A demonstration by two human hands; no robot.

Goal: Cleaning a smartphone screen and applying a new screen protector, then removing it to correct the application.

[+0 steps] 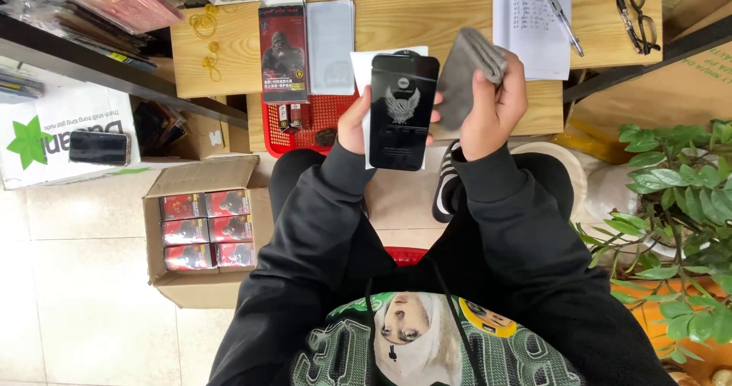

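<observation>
On the left, an open cardboard box (200,233) of small red packs stands on the floor. Above the lap, the left hand (352,123) grasps a black phone-shaped panel (402,112) by its left edge, upright, with a white sheet behind. It is probably thin glass: light, stiff, slippery, fragile, so best held by the edges. The right hand (488,112) is clenched around a folded grey cloth (467,70), soft and light, just beside the panel.
</observation>
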